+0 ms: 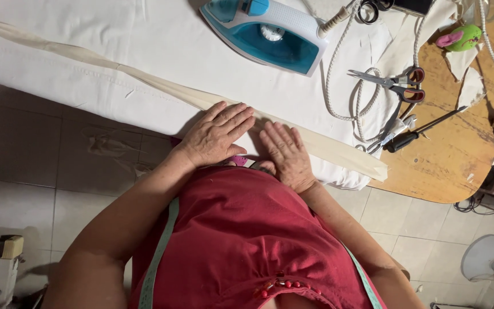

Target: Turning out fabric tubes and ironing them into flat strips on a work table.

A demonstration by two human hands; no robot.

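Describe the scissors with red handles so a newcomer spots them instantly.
Start at the blue and white iron on the white cloth. Go right past its looped cord to the wooden table edge. The scissors lie there, blades pointing left; the screwdriver just below has a black handle instead.

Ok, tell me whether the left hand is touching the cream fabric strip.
Touching: the head view shows the left hand lying flat, its fingers pressed on the cream fabric strip.

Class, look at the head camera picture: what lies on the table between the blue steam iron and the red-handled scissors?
In the head view, the iron's white braided cord loops down between it and the scissors, over the white cloth.
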